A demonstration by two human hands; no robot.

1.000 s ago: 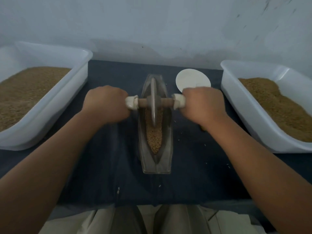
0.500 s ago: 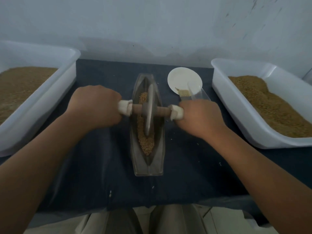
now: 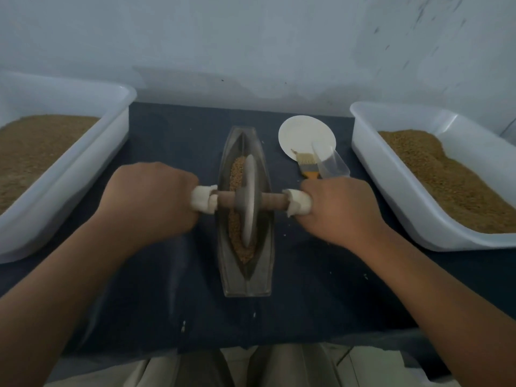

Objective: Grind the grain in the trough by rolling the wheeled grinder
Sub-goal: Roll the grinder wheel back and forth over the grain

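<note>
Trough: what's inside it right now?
Brown grain lies along the trough channel, with the wheeled grinder standing in it. Whatever is beneath its wheel is hidden.

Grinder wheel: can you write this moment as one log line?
left hand and right hand grip grey disc grinder by its white-wrapped ends | grinder midway in long grey trough | brown grain under wheel

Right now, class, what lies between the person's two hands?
In the head view, the wheeled grinder spans the gap between the left hand and right hand: its wooden axle and grey wheel, standing in the grain of the trough.
</note>
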